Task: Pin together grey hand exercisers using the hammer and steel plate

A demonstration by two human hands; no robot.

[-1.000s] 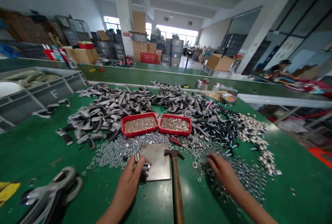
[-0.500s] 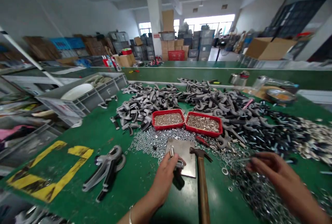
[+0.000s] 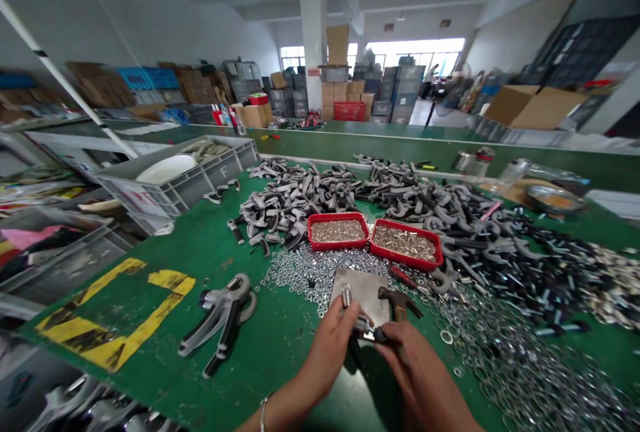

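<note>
My left hand (image 3: 330, 345) is closed round a grey-and-black hand grip strengthener handle (image 3: 361, 323), with a coil spring (image 3: 347, 296) standing up beside the thumb. Against the handle's near right side, my right hand (image 3: 417, 362) pinches a black-headed screw (image 3: 381, 335); its shank is mostly hidden. Both hands are over the near edge of a metal plate (image 3: 357, 285). The head of a claw hammer (image 3: 400, 300) shows beyond the right fingers, its wooden handle mostly covered by that hand. Left of the hands lies a two-handled grip strengthener (image 3: 225, 319).
Red trays of small metal parts (image 3: 338, 233) (image 3: 406, 245) stand behind the plate. Around them spread nuts (image 3: 295, 275), grey handles (image 3: 300, 192), black-headed screws (image 3: 540, 265) and metal rings (image 3: 500, 345). A grey crate (image 3: 200, 175) is at left, near yellow floor-style tape (image 3: 85, 345).
My right hand has come left from above the rings, bringing the screw to the handle in my left hand. The whole view has shifted slightly, so the bench appears farther right.
</note>
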